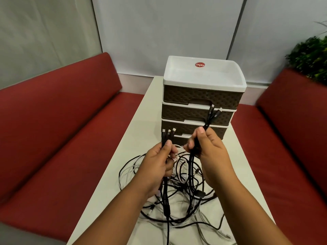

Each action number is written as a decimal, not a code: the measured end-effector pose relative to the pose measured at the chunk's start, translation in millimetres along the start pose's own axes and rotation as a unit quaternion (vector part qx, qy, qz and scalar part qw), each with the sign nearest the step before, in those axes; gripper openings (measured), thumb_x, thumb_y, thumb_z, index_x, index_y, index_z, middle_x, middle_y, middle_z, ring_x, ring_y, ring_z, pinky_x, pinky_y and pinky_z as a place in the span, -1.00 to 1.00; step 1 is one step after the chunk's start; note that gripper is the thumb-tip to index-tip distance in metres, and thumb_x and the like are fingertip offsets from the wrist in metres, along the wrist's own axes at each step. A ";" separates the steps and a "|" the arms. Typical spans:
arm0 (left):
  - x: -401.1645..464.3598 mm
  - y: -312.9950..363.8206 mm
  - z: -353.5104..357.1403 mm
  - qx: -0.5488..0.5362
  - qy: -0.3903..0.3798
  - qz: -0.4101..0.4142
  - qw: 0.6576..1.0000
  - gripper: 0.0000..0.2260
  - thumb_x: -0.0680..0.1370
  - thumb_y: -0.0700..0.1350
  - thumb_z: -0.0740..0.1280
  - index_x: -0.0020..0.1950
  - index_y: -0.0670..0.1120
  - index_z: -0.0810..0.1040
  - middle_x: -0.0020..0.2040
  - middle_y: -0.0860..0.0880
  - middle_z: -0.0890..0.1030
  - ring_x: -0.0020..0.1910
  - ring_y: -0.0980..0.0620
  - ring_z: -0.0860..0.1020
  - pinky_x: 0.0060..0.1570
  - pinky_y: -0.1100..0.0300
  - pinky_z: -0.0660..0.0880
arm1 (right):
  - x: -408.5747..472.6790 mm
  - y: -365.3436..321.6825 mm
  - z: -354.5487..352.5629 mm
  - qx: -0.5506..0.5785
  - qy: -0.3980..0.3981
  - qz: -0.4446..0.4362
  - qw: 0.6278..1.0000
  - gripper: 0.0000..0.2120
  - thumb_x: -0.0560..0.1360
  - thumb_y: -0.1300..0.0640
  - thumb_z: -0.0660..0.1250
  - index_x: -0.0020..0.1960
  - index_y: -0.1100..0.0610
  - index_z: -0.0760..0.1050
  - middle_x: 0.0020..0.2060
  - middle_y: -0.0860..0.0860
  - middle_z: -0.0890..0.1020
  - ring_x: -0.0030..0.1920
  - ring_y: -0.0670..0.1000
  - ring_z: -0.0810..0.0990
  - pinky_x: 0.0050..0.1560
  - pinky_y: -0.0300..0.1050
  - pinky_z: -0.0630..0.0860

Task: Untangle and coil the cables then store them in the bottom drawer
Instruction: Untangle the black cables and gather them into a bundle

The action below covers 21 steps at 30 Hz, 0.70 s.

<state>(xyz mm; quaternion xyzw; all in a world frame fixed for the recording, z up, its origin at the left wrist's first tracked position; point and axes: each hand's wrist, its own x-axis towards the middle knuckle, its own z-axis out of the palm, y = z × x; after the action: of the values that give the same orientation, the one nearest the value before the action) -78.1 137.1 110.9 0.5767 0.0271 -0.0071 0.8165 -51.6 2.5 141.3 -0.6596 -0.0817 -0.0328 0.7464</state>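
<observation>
Surface: pale, narrow surface (pixel 123 156) running away from the camera between two red benches, one on the left (pixel 58 124) and one on the right (pixel 286 131).
Background: grey-white wall panels behind; a green plant (pixel 311 55) at the upper right.
Drawer unit: brown woven-pattern drawer unit (pixel 201 103) with a white tray top and a red oval label, standing at the far end of the surface.
Bottom drawer: bottom drawer (pixel 182 138) partly hidden behind the hands; whether it is pulled out cannot be told.
Cable pile: tangled black and white cables (pixel 178 195) heaped on the surface in front of the drawer unit, under and between the forearms.
Left hand: left hand (pixel 155 167) raised over the pile, fingers (pixel 168 144) curled and clamped on a black multi-head cable (pixel 167 134) whose three plugs point up.
Right hand: right hand (pixel 210 156) raised beside the left, fingers (pixel 200 132) curled tight round a second black multi-head cable (pixel 211 114), its plugs fanning up in front of the drawers.
Hanging strands: both held cables drop down into the pile.
</observation>
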 end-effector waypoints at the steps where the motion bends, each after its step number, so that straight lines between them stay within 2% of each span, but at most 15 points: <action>1: 2.0 1.5 -1.8 -0.015 0.010 -0.004 1.000 -0.73 0.65 -0.01 0.17 -0.12 -0.14 0.49 -0.32 -0.01 0.40 -0.53 0.16 0.15 -0.53 0.32 0.09 | -3.4 3.1 0.2 -0.027 -0.011 -0.002 1.000 -0.74 0.67 0.07 0.07 -0.12 0.14 0.40 -0.43 -0.03 0.45 -0.33 0.01 0.45 -0.18 -0.04 0.45; 3: 4.6 4.0 -2.9 -0.056 0.017 -0.013 0.998 -0.74 0.67 -0.04 0.16 -0.15 -0.14 0.45 -0.35 -0.01 0.35 -0.54 0.16 0.15 -0.55 0.33 0.10 | -9.9 10.5 3.1 -0.066 -0.046 0.017 0.997 -0.72 0.67 0.05 0.07 -0.13 0.13 0.41 -0.47 -0.08 0.37 -0.41 -0.05 0.33 -0.32 -0.06 0.33; 5: 6.3 4.6 -2.4 -0.082 0.018 -0.018 0.996 -0.75 0.67 -0.06 0.15 -0.14 -0.15 0.46 -0.34 -0.02 0.36 -0.53 0.15 0.18 -0.54 0.33 0.13 | -15.9 17.7 8.8 -0.115 -0.075 0.031 0.990 -0.71 0.66 -0.02 0.10 -0.12 0.09 0.45 -0.48 -0.14 0.36 -0.43 -0.10 0.28 -0.36 -0.09 0.23; 7: 6.8 3.2 -0.1 -0.074 0.017 -0.011 0.997 -0.75 0.64 -0.01 0.16 -0.10 -0.14 0.47 -0.30 -0.01 0.39 -0.49 0.14 0.23 -0.47 0.28 0.19 | -20.8 20.9 15.3 -0.176 -0.079 0.028 0.981 -0.73 0.61 -0.08 0.11 -0.12 0.03 0.47 -0.48 -0.17 0.42 -0.43 -0.17 0.34 -0.31 -0.10 0.28; 10: 4.3 1.9 7.5 0.017 0.032 -0.009 0.999 -0.64 0.52 0.21 0.26 0.02 -0.08 0.52 -0.28 0.11 0.49 -0.41 0.19 0.40 -0.30 0.24 0.33 | -23.3 20.0 19.1 -0.290 -0.060 -0.016 0.955 -0.74 0.64 0.10 0.10 -0.22 0.01 0.36 -0.40 -0.13 0.46 -0.39 -0.24 0.46 -0.37 -0.34 0.30; 12: 3.0 -0.7 13.4 0.070 0.040 -0.010 0.997 -0.58 0.48 0.28 0.33 0.07 -0.05 0.52 -0.24 0.15 0.57 -0.28 0.25 0.55 -0.18 0.26 0.43 | -24.8 18.9 21.6 -0.377 -0.071 -0.030 0.923 -0.77 0.65 0.11 0.07 -0.17 0.02 0.34 -0.33 -0.14 0.46 -0.33 -0.18 0.47 -0.41 -0.32 0.28; 14: 3.9 -3.6 17.9 0.097 0.049 -0.003 0.994 -0.68 0.53 0.19 0.29 0.06 -0.04 0.54 -0.16 0.10 0.64 -0.13 0.18 0.62 -0.09 0.28 0.48 | -26.1 21.2 23.1 -0.418 -0.090 -0.034 0.903 -0.84 0.64 0.09 0.06 0.03 0.01 0.41 -0.28 -0.17 0.45 -0.27 -0.10 0.48 -0.35 -0.28 0.31; 15: 4.1 -4.3 19.0 0.113 0.058 0.000 0.992 -0.73 0.57 0.15 0.26 0.02 -0.04 0.55 -0.17 0.06 0.64 -0.13 0.14 0.62 -0.10 0.27 0.48 | -27.1 22.1 23.5 -0.427 -0.095 -0.038 0.898 -0.82 0.64 0.10 0.07 0.11 0.00 0.43 -0.27 -0.19 0.46 -0.26 -0.12 0.47 -0.32 -0.26 0.35; 17: 5.5 -6.3 18.4 0.147 0.077 0.015 0.986 -0.73 0.63 0.10 0.21 -0.12 -0.06 0.50 -0.26 0.02 0.54 -0.25 0.10 0.53 -0.20 0.22 0.43 | -30.3 22.1 22.8 -0.428 -0.099 -0.053 0.897 -0.80 0.64 0.09 0.07 0.16 0.02 0.44 -0.23 -0.16 0.52 -0.23 -0.11 0.51 -0.27 -0.20 0.42; 19: 7.3 -7.9 16.2 0.165 0.106 0.035 0.980 -0.71 0.65 0.08 0.17 -0.18 -0.05 0.46 -0.33 0.06 0.48 -0.30 0.10 0.45 -0.23 0.18 0.39 | -33.4 26.7 21.2 -0.432 -0.108 -0.076 0.892 -0.84 0.64 0.05 0.09 0.09 0.01 0.43 -0.19 -0.08 0.56 -0.18 -0.01 0.55 -0.20 -0.07 0.46; 21: 9.5 -3.6 12.2 0.129 0.133 0.051 0.981 -0.70 0.67 0.06 0.13 -0.17 -0.05 0.46 -0.34 0.08 0.51 -0.27 0.09 0.50 -0.14 0.15 0.48 | -38.7 37.1 19.8 -0.440 -0.148 -0.075 0.883 -0.83 0.62 -0.02 0.13 -0.12 -0.01 0.36 -0.29 -0.09 0.51 -0.23 0.01 0.51 -0.22 -0.02 0.42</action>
<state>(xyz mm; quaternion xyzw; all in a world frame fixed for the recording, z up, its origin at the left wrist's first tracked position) -68.3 124.6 111.1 0.6737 0.1051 0.1080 0.7234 -85.4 24.6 100.9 -0.9092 -0.2176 -0.0231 0.3543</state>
